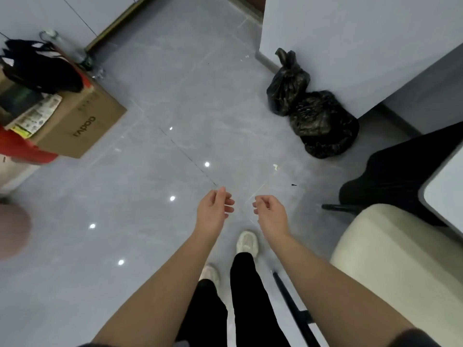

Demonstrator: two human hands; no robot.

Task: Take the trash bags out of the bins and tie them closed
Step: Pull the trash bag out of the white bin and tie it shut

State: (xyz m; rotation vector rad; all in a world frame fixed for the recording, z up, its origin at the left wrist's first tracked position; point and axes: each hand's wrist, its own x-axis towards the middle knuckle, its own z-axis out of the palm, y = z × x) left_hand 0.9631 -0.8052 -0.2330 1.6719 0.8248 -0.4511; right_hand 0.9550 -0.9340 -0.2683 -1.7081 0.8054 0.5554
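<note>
The left hand (214,209) and right hand (271,212) are held out empty, fingers loosely curled. The two trash bags (300,106) are found on the floor (175,108) against the wall (350,46), ahead and to the right, well apart from both hands, right hand nearer. The far bag (288,83) is seen knotted, neck upright (the neck of the near bag (324,123) is hidden); no bin is seen.

Head view, sole camera: I look forward and steeply down from standing height, wide-angle, at the glossy grey tiled floor (160,101) beneath.
</note>
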